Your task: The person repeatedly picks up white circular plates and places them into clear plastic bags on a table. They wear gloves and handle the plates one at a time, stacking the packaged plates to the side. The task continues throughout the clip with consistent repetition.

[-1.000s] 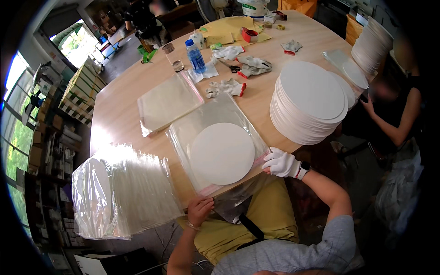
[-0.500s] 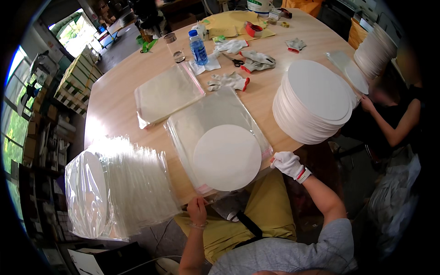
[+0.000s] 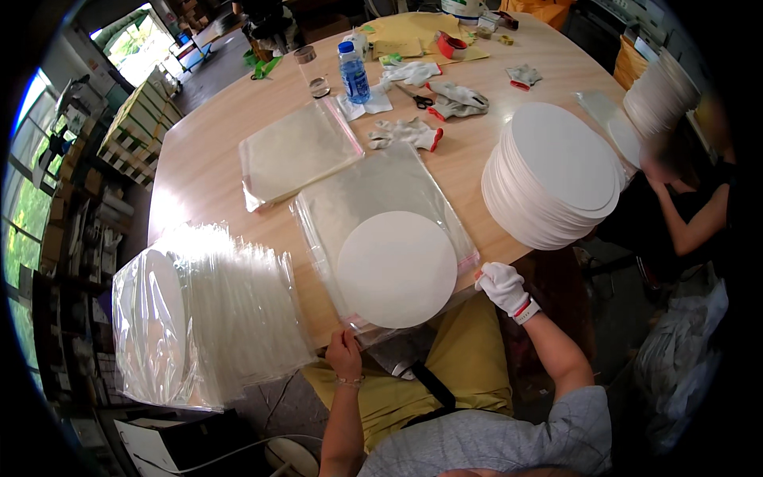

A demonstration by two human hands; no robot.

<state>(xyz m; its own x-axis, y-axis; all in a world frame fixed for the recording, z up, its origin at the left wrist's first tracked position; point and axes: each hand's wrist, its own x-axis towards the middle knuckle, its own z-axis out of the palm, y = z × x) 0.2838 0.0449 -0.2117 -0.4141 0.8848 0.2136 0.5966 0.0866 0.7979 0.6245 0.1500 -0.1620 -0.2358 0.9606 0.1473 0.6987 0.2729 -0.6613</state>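
Note:
A white round disc (image 3: 397, 270) lies over a pile of clear plastic bags (image 3: 369, 191) at the table's near edge; whether it is inside the top bag I cannot tell. My bare left hand (image 3: 343, 355) is closed, fingertips pinching the bag's near left corner. In a white glove with a red cuff, my right hand (image 3: 503, 288) is closed at the near right corner, seemingly on the same bag edge. To the right stands a tall stack of white discs (image 3: 556, 155). Bagged discs (image 3: 238, 326) stand in a row on the left.
Another pile of clear bags (image 3: 302, 151) lies farther back. Beyond are loose work gloves (image 3: 409, 135), scissors (image 3: 417, 98), a blue-capped bottle (image 3: 354, 75), a clear cup (image 3: 318, 86) and a tape roll (image 3: 451, 46). A co-worker's arm (image 3: 687, 226) is at the right.
The whole view has shifted slightly. My left hand has moved up a little, closer to the bag's corner. My right hand stays by its corner, and the disc keeps its place on the bags.

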